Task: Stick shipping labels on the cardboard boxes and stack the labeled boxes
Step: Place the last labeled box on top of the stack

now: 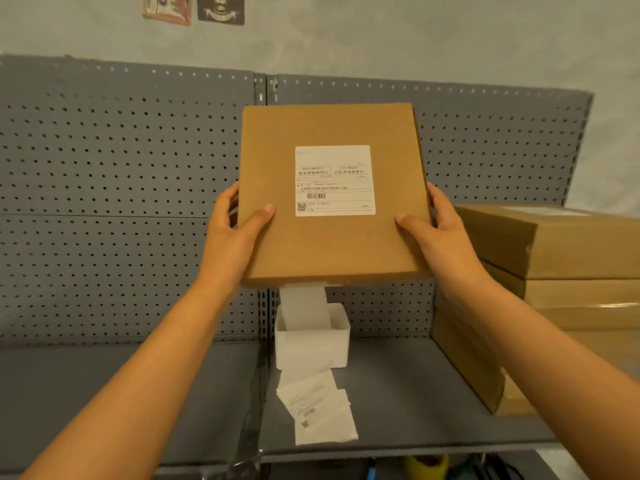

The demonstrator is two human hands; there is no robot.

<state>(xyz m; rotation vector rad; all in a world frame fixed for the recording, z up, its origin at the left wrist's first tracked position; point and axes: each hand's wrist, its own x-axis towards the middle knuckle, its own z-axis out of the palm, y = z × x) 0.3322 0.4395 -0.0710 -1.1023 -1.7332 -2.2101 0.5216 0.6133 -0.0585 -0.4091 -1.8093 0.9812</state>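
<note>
Head view: flat cardboard box point(332, 244) held up in the air in front of the pegboard back panel point(121, 188), above the grey shelf point(398, 403), broad face toward the camera and tilted slightly. Shipping label point(335, 180) stuck on that face, a bit above centre, squared to the box edges; it shows printed text, a barcode and a QR code, too small to read.

Left hand point(232, 230) grips the box's left edge near the lower corner: thumb on the front face, fingers wrapped behind. Right hand point(440, 230) grips the right edge at about the same height, same way: thumb on the front, fingers behind. Both forearms bare, reaching in from the bottom corners of the frame.

Below the held box, a white open-top bin point(311, 344) stands on the shelf against the back panel, near the shelf's left edge by the seam between the two shelf sections. A white strip of label stock point(304, 306) stands up out of it; its top is hidden behind the box. Loose label sheets point(320, 410) lie flat on the shelf just in front of the bin, running toward the front edge and overlapping each other.

Right end of the shelf: stack of cardboard boxes point(561, 271), several high, partly cut off by the frame edge. The top one has a pale patch on its upper face, too blurred to tell what it is.

Two posters point(194, 8) on the wall above the panel. Under the shelf's front edge sit dark items and something yellow, unclear.
</note>
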